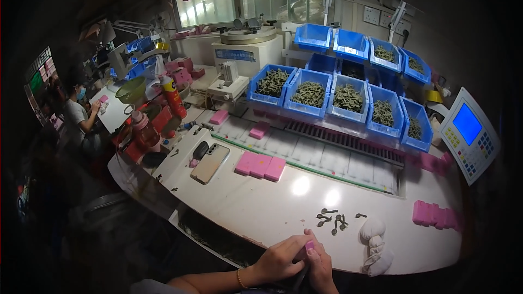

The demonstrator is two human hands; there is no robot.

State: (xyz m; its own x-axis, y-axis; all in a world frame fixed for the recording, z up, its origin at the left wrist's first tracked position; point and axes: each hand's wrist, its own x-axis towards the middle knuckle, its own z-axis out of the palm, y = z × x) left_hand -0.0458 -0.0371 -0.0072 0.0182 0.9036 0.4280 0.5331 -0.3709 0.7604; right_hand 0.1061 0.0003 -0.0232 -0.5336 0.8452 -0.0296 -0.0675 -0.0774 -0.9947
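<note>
My left hand (pixel 279 261) and my right hand (pixel 320 265) meet at the table's near edge. Both are closed around a small pink block (pixel 310 246), which shows only in part between the fingers. Under the hands is a dark patch I cannot make out. Just beyond them, several small dark pieces with thin stems (pixel 338 223) lie loose on the white tabletop (pixel 261 201). A knotted white cloth bundle (pixel 376 247) rests to the right of my right hand.
Three pink blocks (pixel 260 166) sit side by side near a phone (pixel 210 163). More pink blocks (pixel 435 215) are at right. Blue bins (pixel 310 104) of greenish pieces stand behind a slatted strip (pixel 343 144). A control panel (pixel 469 136) stands right; a co-worker (pixel 81 111) sits far left.
</note>
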